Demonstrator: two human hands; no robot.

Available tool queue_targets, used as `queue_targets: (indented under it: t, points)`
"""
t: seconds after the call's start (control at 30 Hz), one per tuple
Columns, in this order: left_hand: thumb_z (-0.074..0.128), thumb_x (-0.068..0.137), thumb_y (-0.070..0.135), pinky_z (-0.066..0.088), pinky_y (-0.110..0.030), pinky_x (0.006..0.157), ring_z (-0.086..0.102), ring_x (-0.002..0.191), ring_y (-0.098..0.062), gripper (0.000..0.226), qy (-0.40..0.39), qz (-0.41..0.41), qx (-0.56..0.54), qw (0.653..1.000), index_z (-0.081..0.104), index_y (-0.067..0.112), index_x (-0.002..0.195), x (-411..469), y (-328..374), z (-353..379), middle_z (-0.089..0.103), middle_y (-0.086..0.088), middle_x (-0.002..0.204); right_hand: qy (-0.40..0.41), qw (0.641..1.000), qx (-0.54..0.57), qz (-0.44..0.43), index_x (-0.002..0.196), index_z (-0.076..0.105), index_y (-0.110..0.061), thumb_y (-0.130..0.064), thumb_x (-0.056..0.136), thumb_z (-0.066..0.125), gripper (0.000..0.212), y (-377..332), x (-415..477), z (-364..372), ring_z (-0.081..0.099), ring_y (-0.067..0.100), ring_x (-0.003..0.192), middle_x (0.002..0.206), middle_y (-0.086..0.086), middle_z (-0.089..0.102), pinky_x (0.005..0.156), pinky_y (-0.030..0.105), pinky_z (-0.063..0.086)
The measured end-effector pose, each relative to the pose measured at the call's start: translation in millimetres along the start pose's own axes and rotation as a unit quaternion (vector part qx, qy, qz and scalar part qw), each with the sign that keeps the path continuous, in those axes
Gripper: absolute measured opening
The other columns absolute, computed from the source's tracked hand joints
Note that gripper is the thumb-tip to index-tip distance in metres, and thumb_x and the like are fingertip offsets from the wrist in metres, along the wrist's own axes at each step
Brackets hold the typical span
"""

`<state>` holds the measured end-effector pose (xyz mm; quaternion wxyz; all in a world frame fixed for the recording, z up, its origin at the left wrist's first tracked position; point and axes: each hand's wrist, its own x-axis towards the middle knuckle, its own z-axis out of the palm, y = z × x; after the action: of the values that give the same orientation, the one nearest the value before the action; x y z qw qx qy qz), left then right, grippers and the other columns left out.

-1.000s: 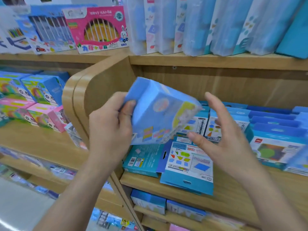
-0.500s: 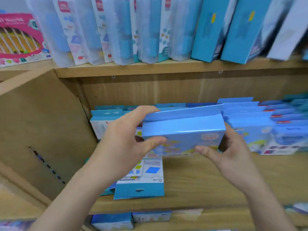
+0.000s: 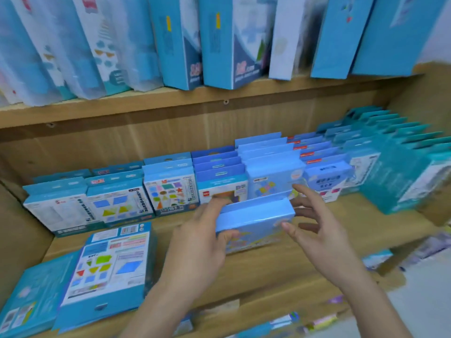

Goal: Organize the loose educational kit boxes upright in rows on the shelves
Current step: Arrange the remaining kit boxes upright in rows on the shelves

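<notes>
The left hand (image 3: 202, 242) grasps a light-blue kit box (image 3: 253, 215) at its left end, with the thumb curled over the printed front and the fingers behind. The box stands upright, near the middle of the wooden shelf (image 3: 268, 269), just in front of the rows of upright boxes (image 3: 170, 189) that run along the shelf's back edge. Blur hides whether its bottom edge touches the shelf board.

The right hand (image 3: 322, 235) is released, fingers straight and spread beside the box's right end, and its thumb tip touches the front near the top right corner.

Toward the shelf's front left corner, a white-and-blue box (image 3: 109, 267) lies flat with its printed back up. A teal box (image 3: 34, 293) lies flat just to its left. On the upper shelf (image 3: 146, 103), tall blue and white boxes (image 3: 219, 45) stand side by side.
</notes>
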<state>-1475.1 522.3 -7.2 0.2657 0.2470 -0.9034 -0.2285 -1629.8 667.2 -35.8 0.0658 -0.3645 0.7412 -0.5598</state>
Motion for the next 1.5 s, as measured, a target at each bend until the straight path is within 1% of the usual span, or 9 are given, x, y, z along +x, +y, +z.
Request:
queue_targets:
  t: [0.17,0.3,0.47,0.6,0.8,1.03,1.13,1.3,1.5]
  points:
    - [0.066,0.086,0.028,0.035,-0.02,0.078,0.05,0.114,-0.012,0.047,-0.011,-0.03,0.014,0.999,0.048,0.03,0.129,30,24,47,0.056,0.008,0.129,-0.013,1.0,-0.012,-0.018,0.127,0.042,-0.045,-0.006,0.083,0.068,0.064,36,25,-43,0.059,0.004,0.099,0.109,-0.015,0.059,0.08,0.029,0.052]
    - [0.067,0.086,0.024,0.036,-0.025,0.086,0.051,0.119,-0.021,0.05,-0.002,-0.053,0.033,0.998,0.048,0.024,0.133,58,40,80,0.057,0.0,0.13,-0.028,0.996,-0.057,-0.059,0.13,0.041,-0.041,-0.009,0.085,0.066,0.06,61,53,-72,0.057,0.004,0.103,0.111,-0.015,0.058,0.081,0.017,0.045]
    - [0.07,0.084,0.016,0.029,-0.016,0.073,0.054,0.102,-0.019,0.057,0.067,-0.064,0.047,0.995,0.047,0.023,0.135,80,44,110,0.051,-0.001,0.124,-0.054,0.986,-0.125,-0.095,0.137,0.043,-0.029,-0.009,0.086,0.065,0.059,81,81,-87,0.052,0.004,0.108,0.115,-0.016,0.054,0.087,0.013,0.036]
    - [0.075,0.076,0.003,0.044,-0.023,0.083,0.052,0.103,-0.018,0.077,0.13,-0.081,0.014,0.988,0.039,0.028,0.139,76,36,130,0.041,-0.002,0.126,-0.078,0.976,-0.164,-0.123,0.137,0.044,-0.027,-0.012,0.087,0.063,0.056,89,93,-86,0.047,0.007,0.113,0.12,-0.018,0.051,0.087,0.016,0.031]
    - [0.071,0.08,0.003,0.053,-0.02,0.078,0.059,0.085,0.017,0.07,0.177,-0.18,-0.121,0.96,0.038,0.029,0.136,73,38,144,0.057,0.026,0.1,-0.095,0.959,-0.212,-0.161,0.134,0.049,-0.024,-0.01,0.086,0.063,0.052,100,99,-82,0.044,0.016,0.122,0.134,-0.008,0.053,0.094,0.024,0.034]
    - [0.072,0.082,0.013,0.056,-0.04,0.078,0.068,0.089,-0.018,0.072,0.172,-0.21,-0.065,0.96,0.032,0.043,0.134,77,37,146,0.067,0.008,0.105,-0.081,0.943,-0.25,-0.206,0.133,0.053,-0.021,-0.009,0.084,0.065,0.052,104,103,-79,0.05,0.023,0.114,0.128,-0.001,0.059,0.09,0.039,0.048]
    - [0.068,0.086,0.015,0.054,-0.038,0.073,0.064,0.088,-0.02,0.073,0.149,-0.176,0.009,0.973,0.027,0.05,0.135,75,40,144,0.067,0.001,0.101,-0.052,0.934,-0.277,-0.22,0.129,0.056,-0.018,-0.01,0.079,0.069,0.052,101,102,-76,0.046,0.022,0.113,0.123,0.002,0.06,0.084,0.043,0.052]
    - [0.063,0.088,0.012,0.052,-0.036,0.072,0.061,0.101,-0.031,0.051,0.124,-0.091,0.135,0.979,0.05,0.027,0.135,74,36,145,0.061,-0.013,0.115,-0.026,0.911,-0.333,-0.242,0.118,0.062,-0.011,-0.012,0.073,0.073,0.047,91,101,-70,0.044,0.021,0.119,0.125,0.003,0.059,0.081,0.042,0.049]
    - [0.056,0.093,0.022,0.048,-0.036,0.076,0.052,0.104,-0.024,0.054,0.084,-0.105,0.164,0.977,0.037,0.033,0.142,75,41,139,0.053,-0.004,0.117,-0.05,0.9,-0.361,-0.239,0.124,0.058,-0.011,-0.012,0.071,0.075,0.055,89,100,-67,0.059,0.027,0.11,0.123,0.005,0.059,0.077,0.041,0.052]
